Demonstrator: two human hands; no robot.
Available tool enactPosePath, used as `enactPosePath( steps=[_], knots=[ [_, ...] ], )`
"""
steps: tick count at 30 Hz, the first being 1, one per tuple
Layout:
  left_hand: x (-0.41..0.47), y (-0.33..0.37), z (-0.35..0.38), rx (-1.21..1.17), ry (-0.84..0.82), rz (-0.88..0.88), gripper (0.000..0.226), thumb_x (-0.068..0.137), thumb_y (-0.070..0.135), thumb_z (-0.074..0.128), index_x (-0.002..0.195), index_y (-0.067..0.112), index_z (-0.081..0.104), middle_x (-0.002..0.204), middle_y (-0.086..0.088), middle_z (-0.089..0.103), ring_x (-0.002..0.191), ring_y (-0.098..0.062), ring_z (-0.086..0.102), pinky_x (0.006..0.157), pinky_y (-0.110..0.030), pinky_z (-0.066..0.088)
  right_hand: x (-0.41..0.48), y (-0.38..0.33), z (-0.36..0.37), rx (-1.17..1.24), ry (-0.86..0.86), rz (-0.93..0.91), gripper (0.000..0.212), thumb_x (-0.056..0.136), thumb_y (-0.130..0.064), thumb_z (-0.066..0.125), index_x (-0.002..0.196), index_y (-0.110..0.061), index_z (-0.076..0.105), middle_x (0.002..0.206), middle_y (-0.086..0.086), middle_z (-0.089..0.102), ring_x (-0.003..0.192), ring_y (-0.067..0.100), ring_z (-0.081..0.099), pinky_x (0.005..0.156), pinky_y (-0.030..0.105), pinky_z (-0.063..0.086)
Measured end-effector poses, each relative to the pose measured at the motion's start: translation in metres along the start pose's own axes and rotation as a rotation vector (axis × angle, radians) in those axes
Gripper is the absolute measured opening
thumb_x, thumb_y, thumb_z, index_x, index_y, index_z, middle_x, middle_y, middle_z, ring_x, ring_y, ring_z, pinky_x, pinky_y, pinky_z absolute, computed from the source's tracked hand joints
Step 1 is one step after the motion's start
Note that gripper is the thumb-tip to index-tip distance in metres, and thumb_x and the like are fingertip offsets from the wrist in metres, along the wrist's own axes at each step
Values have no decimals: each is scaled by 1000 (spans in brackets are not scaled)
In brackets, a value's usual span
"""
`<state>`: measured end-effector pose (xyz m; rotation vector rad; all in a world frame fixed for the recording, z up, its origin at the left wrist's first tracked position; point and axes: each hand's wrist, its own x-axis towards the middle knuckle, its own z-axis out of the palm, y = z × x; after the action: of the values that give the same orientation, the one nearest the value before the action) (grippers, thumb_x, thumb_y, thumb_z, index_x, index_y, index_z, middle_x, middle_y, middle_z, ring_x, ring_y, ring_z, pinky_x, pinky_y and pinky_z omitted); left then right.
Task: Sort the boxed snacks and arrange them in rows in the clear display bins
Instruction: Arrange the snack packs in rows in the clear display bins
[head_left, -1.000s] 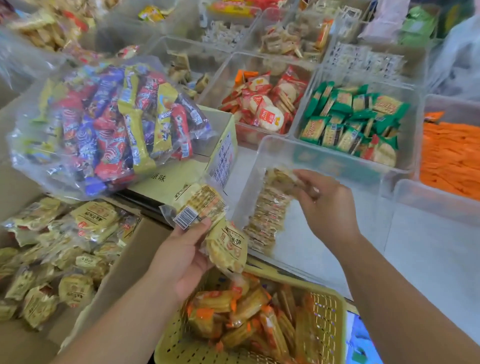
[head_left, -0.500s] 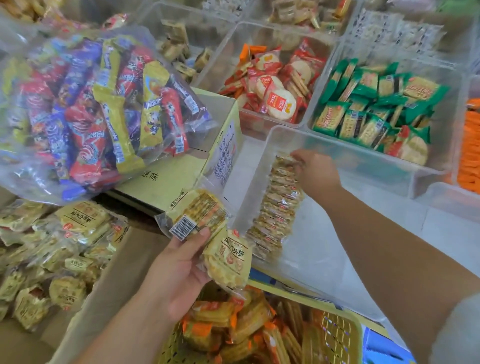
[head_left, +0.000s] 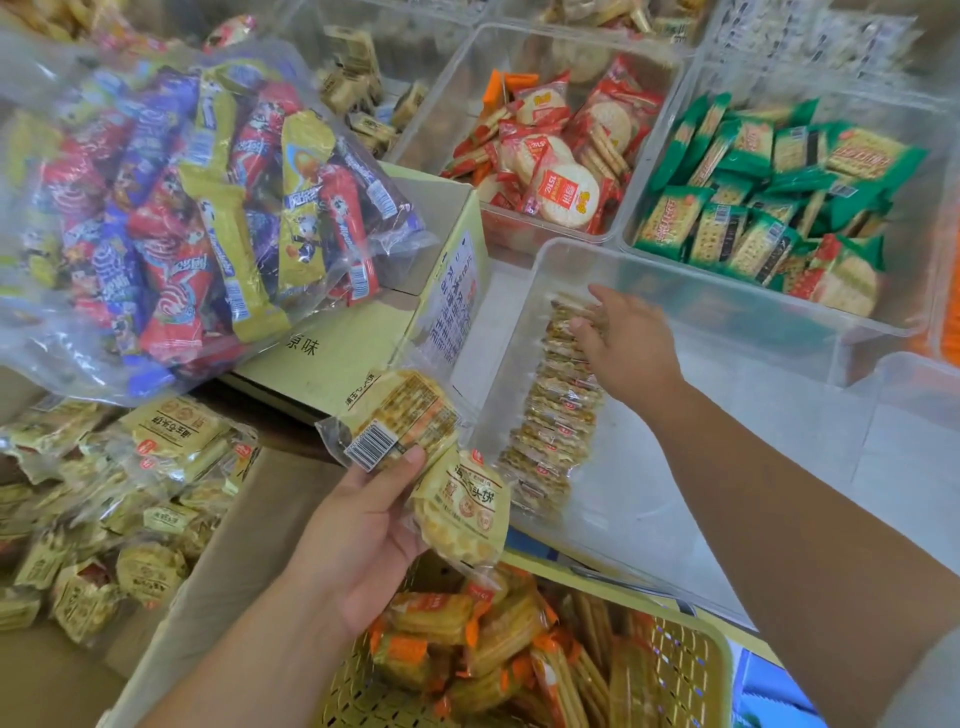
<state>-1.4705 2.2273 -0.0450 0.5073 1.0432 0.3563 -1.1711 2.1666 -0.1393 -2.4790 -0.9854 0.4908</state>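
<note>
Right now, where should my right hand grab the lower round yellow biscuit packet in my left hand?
Probably pinch the round yellow biscuit packet by its free right edge, coming from the right; the left hand covers its left side.

Snack shop, bulk-sale section by the look. Clear display bins (head_left: 727, 291) side by side, one kind of wrapped biscuit each: red packs (head_left: 566, 192), green packs (head_left: 748, 228). Big clear bag of mixed bars (head_left: 171, 223) on an opened yellow carton (head_left: 343, 358). Yellow packs (head_left: 171, 431) loose in a cardboard box (head_left: 249, 545). Yellow basket (head_left: 691, 675) of orange packs (head_left: 483, 644).
</note>
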Motion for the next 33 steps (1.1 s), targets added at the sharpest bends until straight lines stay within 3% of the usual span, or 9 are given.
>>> enactPosePath(
  steps=[3,6,10,13,19,22,25,29,33],
  knots=[
    [-4,3,4,-20,15,-7,47,87,12,66,134,15,64,129,-17,71,114,-32,72,88,-53,60,-32,-21,-18,125,100,-113,51,98,-40,59,145,-22,51,142,8,54,134,32,41,110,44,35],
    [-8,5,8,-65,21,-24,52,87,13,66,139,12,60,129,-19,70,113,-33,72,79,-49,64,-81,-46,-38,301,-83,-309,59,87,-31,70,143,-24,53,146,2,52,138,20,38,114,32,31],
    [-16,4,17,-90,-13,-20,57,86,17,66,142,8,57,128,-21,70,111,-33,73,77,-48,65,-152,-68,-52,410,-328,-419,71,77,-65,64,143,-45,46,153,-16,38,143,-1,26,110,11,16],
    [-26,0,22,-38,-74,-22,56,86,22,67,140,6,60,132,-24,67,116,-38,69,78,-48,64,-187,-78,-46,559,-353,-238,82,74,-83,56,147,-50,34,153,-26,35,140,-12,28,111,14,28],
    [-45,-14,23,16,-164,-65,40,83,22,71,121,14,76,129,-19,70,117,-35,69,96,-60,54,-204,-79,-50,1123,-340,196,25,94,-24,71,111,-41,65,102,-11,70,95,9,71,70,26,58],
    [-51,-15,22,28,-138,-74,50,87,22,67,135,11,65,131,-21,69,119,-37,68,91,-59,58,-216,-74,-55,1096,-292,178,16,98,-16,65,94,-32,66,98,5,68,93,31,69,79,51,58],
    [-58,-17,19,87,-134,-66,54,89,23,65,141,10,56,129,-23,69,111,-38,72,70,-52,64,-228,-65,-53,1195,-222,243,26,101,-10,56,88,-25,72,98,8,71,93,32,70,78,48,62],
    [-64,-21,12,129,-99,-47,52,90,24,67,139,12,56,122,-22,73,108,-40,72,73,-58,62,-245,-56,-58,1362,-315,231,46,81,-6,44,107,-23,77,104,4,74,91,35,72,77,35,60],
    [-68,-22,12,117,-49,-43,45,83,24,71,126,12,64,107,-16,78,92,-31,78,65,-50,64,-259,-57,-59,965,-317,-1,57,85,-1,63,123,-43,67,98,-4,70,88,25,68,85,45,58]
  ],
)
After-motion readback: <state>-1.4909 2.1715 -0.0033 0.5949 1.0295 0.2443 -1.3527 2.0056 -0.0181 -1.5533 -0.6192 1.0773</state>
